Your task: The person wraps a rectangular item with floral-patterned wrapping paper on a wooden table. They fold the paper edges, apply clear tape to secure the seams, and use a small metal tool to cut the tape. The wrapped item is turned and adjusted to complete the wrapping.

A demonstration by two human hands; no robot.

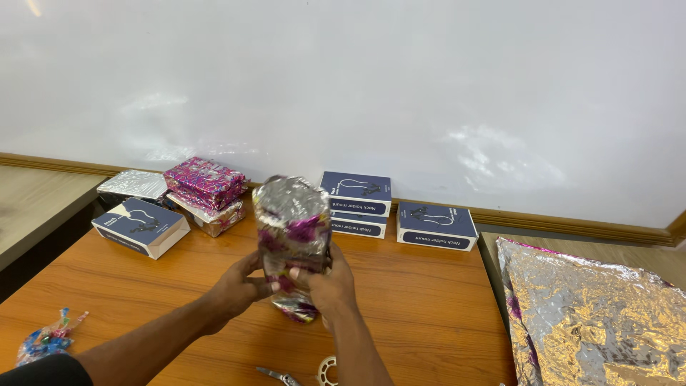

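Both my hands hold a box wrapped in shiny silver and purple foil paper, upright above the wooden table. My left hand grips its lower left side. My right hand grips its lower right side, fingers pressed over the front. Crumpled foil sticks out below the hands.
Dark blue and white boxes stand at the back and at left. Wrapped pink parcels are stacked beside them. A large foil sheet lies at right. Scissors, a tape roll and coloured ribbon bits lie near me.
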